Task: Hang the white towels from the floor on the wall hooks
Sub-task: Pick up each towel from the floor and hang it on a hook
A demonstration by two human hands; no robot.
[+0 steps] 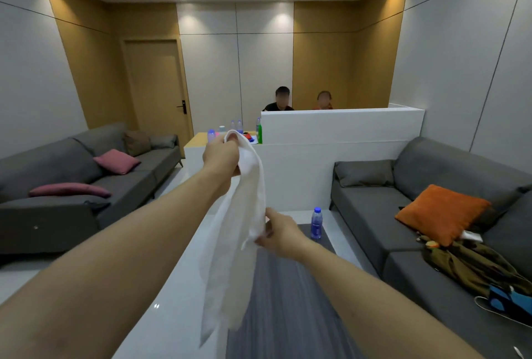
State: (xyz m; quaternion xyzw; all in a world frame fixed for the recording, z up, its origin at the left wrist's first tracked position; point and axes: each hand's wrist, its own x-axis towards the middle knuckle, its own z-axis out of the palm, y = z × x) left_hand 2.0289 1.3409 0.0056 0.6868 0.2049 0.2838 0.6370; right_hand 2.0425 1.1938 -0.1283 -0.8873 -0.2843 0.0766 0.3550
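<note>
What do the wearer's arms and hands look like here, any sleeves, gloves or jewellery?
Both forearms are bare up to the frame edge: no sleeves show. The left hand and right hand wear no gloves, and no watch, bracelet or ring shows on the visible sides.

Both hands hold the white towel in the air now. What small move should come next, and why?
Probably turn toward a wall with hooks: none shows in this view. The left hand grips the white towel at its top, and the right hand pinches its edge.
</note>
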